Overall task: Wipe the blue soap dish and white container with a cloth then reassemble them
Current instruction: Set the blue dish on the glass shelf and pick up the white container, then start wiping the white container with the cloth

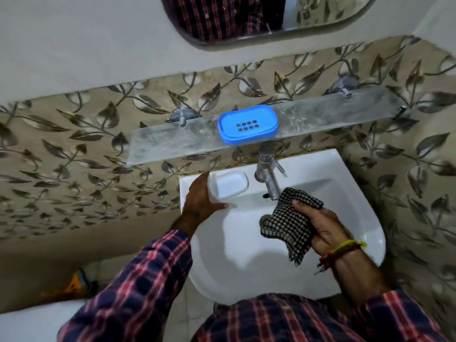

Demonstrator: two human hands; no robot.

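Observation:
The blue soap dish (248, 124), oval with a small grid of drain holes, lies on the glass shelf (162, 144) above the basin. The white container (230, 184) sits on the back left ledge of the white sink (357, 201). My left hand (201, 199) is wrapped around its left end, fingers behind and thumb in front. My right hand (323, 230) hovers over the basin on the right, closed on a black-and-white checked cloth (287, 225) that hangs down from it.
A metal tap (267, 172) stands at the sink's back, between the white container and the cloth. A mirror (246, 18) hangs above on the wall. Leaf-patterned tiles cover the wall around the shelf. Something orange (74, 285) lies on the floor at lower left.

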